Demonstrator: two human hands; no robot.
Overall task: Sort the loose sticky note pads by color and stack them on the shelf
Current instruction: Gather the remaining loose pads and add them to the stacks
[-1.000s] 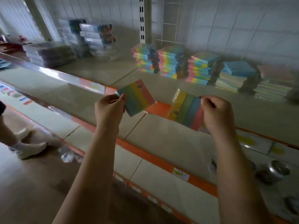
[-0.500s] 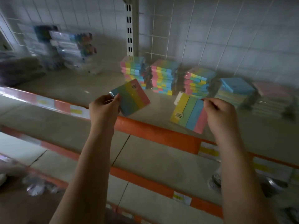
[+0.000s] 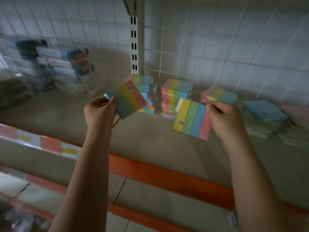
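Observation:
My left hand (image 3: 100, 113) pinches the corner of a striped pad (image 3: 128, 99) with blue, green, yellow and pink bands, tilted above the shelf. A second striped pad (image 3: 192, 120), yellow, green, blue and pink, hangs from my right hand (image 3: 225, 119), which grips its right edge. Both pads are in the air over the shelf board (image 3: 150, 131). Behind them stand three stacks of rainbow pads: one (image 3: 147, 91), one (image 3: 173, 92) and one (image 3: 220, 96). Farther right lies a stack topped by a blue pad (image 3: 264, 111).
An orange shelf lip (image 3: 167, 174) runs across below my wrists, with lower shelves under it. Blurred packs of stationery (image 3: 55, 67) stand at the back left. A slotted white upright (image 3: 134, 42) and a wire grid back the shelf. A pink pad stack (image 3: 299, 113) sits at the far right.
The view has risen and closed in on the shelf. Both hands have moved up and forward with their pads, now over the shelf board near the stacks.

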